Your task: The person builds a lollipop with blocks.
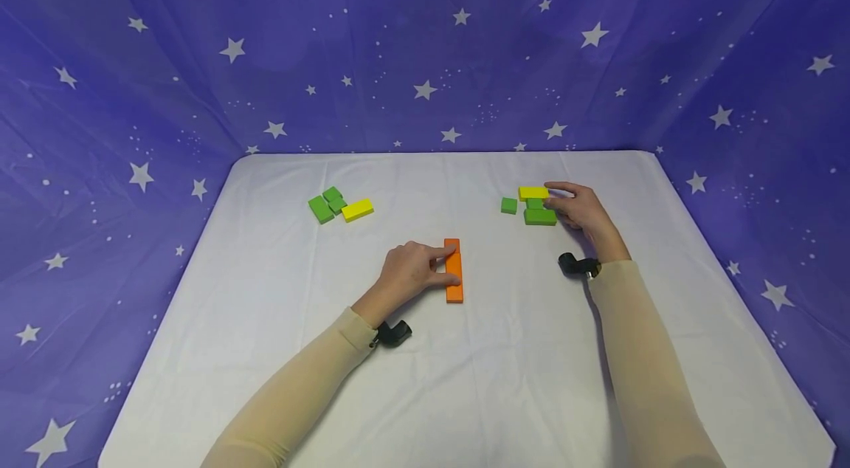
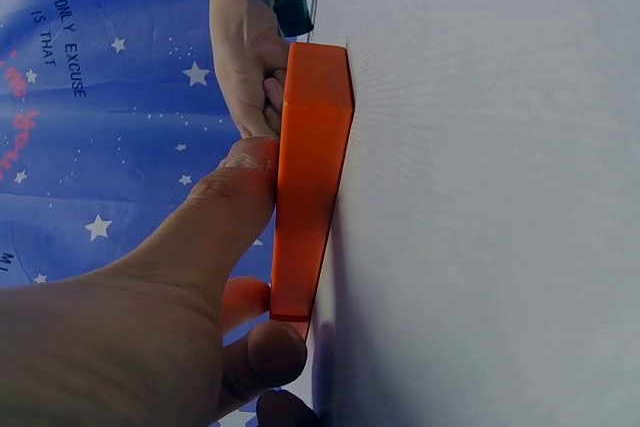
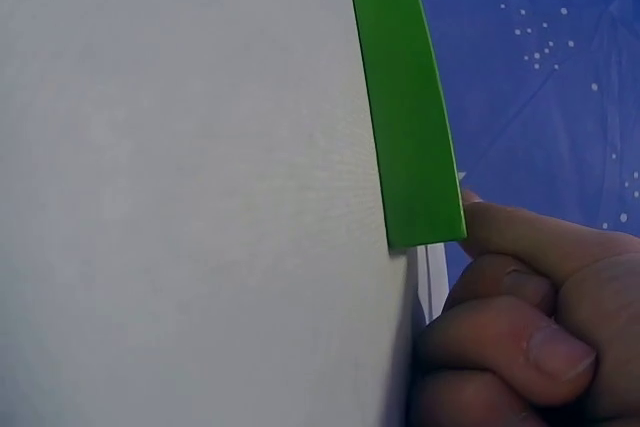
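Two orange rectangular blocks (image 1: 454, 266) lie end to end, long axis away from us, under spread fingers of our left hand (image 1: 410, 266); our right hand (image 1: 581, 210) has fingers parted at a yellow rectangular block's (image 1: 533, 193) right end, pinch unclear.

Black lettering (image 2: 66, 35) "MI ONLY EXCUSE IS THAT", starry backdrop (image 2: 140, 162)

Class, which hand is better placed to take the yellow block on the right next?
Probably the right hand: it is beside that yellow block, while the left hand is farther off, touching the orange blocks.
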The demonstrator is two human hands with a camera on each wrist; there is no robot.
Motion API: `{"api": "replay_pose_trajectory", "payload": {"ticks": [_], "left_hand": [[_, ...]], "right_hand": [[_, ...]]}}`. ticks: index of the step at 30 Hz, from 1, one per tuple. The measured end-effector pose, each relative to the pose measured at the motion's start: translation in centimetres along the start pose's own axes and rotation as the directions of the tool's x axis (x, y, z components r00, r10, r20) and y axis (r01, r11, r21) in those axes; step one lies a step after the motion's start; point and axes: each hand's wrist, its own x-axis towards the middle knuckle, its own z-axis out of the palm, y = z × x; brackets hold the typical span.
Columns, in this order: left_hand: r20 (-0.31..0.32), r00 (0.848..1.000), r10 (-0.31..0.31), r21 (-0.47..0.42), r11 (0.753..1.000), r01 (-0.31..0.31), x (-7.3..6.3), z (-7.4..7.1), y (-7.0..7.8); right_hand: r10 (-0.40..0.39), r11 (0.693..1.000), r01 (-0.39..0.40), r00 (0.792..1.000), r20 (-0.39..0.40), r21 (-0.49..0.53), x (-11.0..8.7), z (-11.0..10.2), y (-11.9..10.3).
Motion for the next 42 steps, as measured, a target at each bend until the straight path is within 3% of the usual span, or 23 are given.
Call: {"api": "replay_pose_trajectory", "payload": {"ticks": [14,28,36,42], "left_hand": [[-0.005,1.000,0.025,0.009,1.000,-0.025,0.1,0.0,-0.1],[0.004,1.000,0.027,0.017,0.999,-0.027,0.0,0.1,-0.1],[-0.013,1.000,0.027,0.023,0.999,-0.027,0.0,0.2,-0.1],[-0.018,0.999,0.031,0.025,0.999,-0.030,-0.1,0.1,-0.1]], "right_hand": [[0.029,0.999,-0.030,0.999,-0.016,-0.028,0.2,0.4,-0.2],[0.053,0.996,-0.047,0.995,-0.080,0.075,-0.4,0.3,0.0],[-0.062,0.993,0.069,0.995,-0.078,0.095,-1.5,0.4,-1.4],[-0.158,0.975,0.168,0.985,-0.073,0.149,-2.9,1.4,-3.6]]}}
